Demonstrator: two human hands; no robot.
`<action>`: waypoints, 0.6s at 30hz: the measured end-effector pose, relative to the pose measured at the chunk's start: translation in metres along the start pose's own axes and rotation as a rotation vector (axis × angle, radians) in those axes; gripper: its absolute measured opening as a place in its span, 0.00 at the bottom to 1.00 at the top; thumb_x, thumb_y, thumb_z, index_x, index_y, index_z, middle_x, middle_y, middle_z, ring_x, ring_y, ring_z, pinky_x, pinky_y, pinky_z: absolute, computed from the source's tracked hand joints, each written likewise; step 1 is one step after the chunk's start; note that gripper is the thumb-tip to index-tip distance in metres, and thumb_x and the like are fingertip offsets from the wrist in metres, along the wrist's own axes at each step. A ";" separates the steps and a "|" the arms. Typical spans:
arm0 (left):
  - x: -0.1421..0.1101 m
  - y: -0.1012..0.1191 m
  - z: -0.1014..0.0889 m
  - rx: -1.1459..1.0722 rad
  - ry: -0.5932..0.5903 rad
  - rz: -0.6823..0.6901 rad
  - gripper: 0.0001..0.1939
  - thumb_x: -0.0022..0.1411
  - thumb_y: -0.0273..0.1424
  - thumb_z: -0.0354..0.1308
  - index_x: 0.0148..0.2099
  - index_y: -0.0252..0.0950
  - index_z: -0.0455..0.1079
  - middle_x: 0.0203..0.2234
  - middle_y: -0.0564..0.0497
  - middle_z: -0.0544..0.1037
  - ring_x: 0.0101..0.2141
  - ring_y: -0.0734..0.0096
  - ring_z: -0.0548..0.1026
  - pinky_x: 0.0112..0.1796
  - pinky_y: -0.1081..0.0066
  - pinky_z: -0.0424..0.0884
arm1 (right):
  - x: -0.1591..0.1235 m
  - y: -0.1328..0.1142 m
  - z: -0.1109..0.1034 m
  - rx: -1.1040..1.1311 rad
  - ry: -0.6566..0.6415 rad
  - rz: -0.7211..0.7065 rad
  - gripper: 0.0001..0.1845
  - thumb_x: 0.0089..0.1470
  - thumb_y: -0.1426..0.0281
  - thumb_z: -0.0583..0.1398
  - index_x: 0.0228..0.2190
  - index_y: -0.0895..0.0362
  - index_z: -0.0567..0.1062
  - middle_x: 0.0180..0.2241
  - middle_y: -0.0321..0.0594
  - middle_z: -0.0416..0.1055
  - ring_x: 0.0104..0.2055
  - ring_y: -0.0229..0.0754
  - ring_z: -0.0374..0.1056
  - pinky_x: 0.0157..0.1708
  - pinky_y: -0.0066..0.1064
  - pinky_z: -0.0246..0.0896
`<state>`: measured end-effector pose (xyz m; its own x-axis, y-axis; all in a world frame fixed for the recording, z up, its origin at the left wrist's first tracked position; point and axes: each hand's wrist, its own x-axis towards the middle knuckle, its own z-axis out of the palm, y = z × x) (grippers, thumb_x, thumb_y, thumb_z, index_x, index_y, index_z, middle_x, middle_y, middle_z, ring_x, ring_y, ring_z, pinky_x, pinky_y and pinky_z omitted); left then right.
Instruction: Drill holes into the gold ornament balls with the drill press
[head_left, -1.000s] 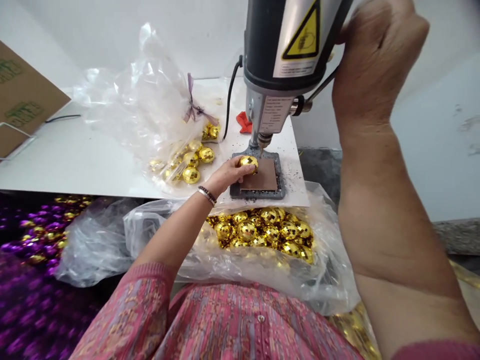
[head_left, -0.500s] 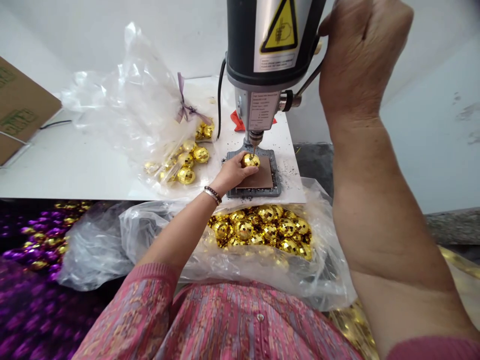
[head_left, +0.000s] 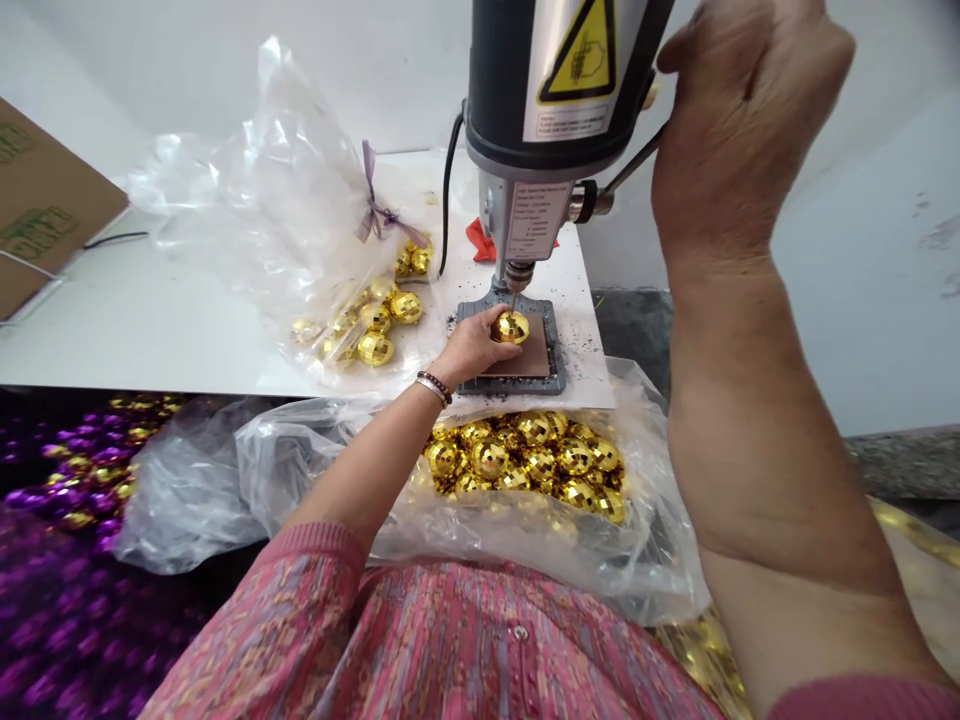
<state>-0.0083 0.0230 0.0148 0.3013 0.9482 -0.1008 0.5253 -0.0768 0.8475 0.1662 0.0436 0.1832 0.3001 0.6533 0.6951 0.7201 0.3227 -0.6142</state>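
Between the thumb and fingers of my left hand is a shiny gold mirror-ball ornament, held over a brown board on the grey base of a small drill press. The drill bit points down at the ball's top; whether it touches or has entered cannot be made out. High at the right, my right hand is closed around the end of the press's feed lever. Its grip partly hides the lever.
Just below the table edge, an open plastic bag holds many gold balls. Left of the press lies a clear bag with more gold balls. A cardboard box stands far left, above purple balls. Dark shavings surround the base.
The whole view has shifted slightly, with the press and both hands appearing a little further right. The left hand keeps the ball under the bit, and the right hand stays on the lever.
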 end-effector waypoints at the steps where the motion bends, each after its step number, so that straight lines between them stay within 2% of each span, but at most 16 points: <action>1: 0.000 -0.002 0.001 -0.010 0.005 0.001 0.37 0.51 0.28 0.70 0.64 0.33 0.70 0.45 0.51 0.82 0.44 0.63 0.78 0.49 0.69 0.72 | -0.004 0.000 0.000 -0.015 0.048 -0.001 0.18 0.68 0.71 0.45 0.30 0.59 0.68 0.31 0.39 0.66 0.39 0.36 0.63 0.48 0.32 0.58; 3: 0.000 -0.005 0.002 -0.020 0.013 0.003 0.39 0.51 0.29 0.70 0.65 0.33 0.69 0.44 0.51 0.82 0.43 0.63 0.78 0.47 0.69 0.72 | -0.015 0.002 -0.003 -0.021 0.116 -0.076 0.20 0.68 0.73 0.43 0.32 0.62 0.72 0.30 0.39 0.69 0.36 0.34 0.65 0.45 0.31 0.60; 5: 0.000 -0.007 0.003 -0.027 0.006 0.013 0.38 0.51 0.29 0.69 0.65 0.33 0.69 0.43 0.51 0.82 0.42 0.64 0.78 0.46 0.70 0.72 | -0.028 0.008 -0.006 0.021 0.127 -0.189 0.20 0.66 0.74 0.45 0.34 0.63 0.76 0.31 0.38 0.72 0.35 0.32 0.67 0.41 0.28 0.62; 8: -0.001 -0.007 0.003 -0.022 0.010 0.024 0.38 0.51 0.29 0.69 0.65 0.33 0.69 0.43 0.52 0.82 0.40 0.65 0.78 0.45 0.70 0.72 | -0.049 0.024 -0.010 0.084 0.141 -0.316 0.17 0.62 0.76 0.50 0.36 0.61 0.79 0.32 0.33 0.75 0.30 0.27 0.66 0.34 0.23 0.61; 11: -0.001 -0.006 0.003 -0.009 0.028 0.017 0.38 0.51 0.28 0.69 0.65 0.32 0.69 0.41 0.51 0.82 0.38 0.67 0.77 0.43 0.71 0.72 | -0.066 0.040 -0.009 0.100 0.203 -0.464 0.19 0.61 0.77 0.49 0.41 0.60 0.79 0.35 0.30 0.76 0.31 0.24 0.67 0.35 0.19 0.61; 14: -0.002 -0.005 0.004 -0.017 0.034 0.015 0.37 0.51 0.28 0.69 0.64 0.32 0.69 0.41 0.52 0.82 0.38 0.69 0.76 0.42 0.73 0.71 | -0.078 0.050 -0.006 0.095 0.203 -0.485 0.21 0.61 0.76 0.49 0.46 0.59 0.79 0.41 0.32 0.78 0.36 0.25 0.71 0.40 0.20 0.65; 18: -0.004 -0.006 0.003 -0.031 0.040 0.027 0.36 0.51 0.28 0.69 0.63 0.31 0.70 0.41 0.52 0.82 0.37 0.71 0.76 0.42 0.74 0.71 | -0.086 0.053 -0.004 0.111 0.189 -0.464 0.20 0.62 0.74 0.51 0.48 0.59 0.79 0.44 0.36 0.78 0.39 0.29 0.74 0.43 0.25 0.69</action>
<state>-0.0097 0.0188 0.0086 0.2828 0.9575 -0.0577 0.4925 -0.0933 0.8653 0.1813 0.0017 0.0923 0.0800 0.2921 0.9530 0.7365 0.6270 -0.2540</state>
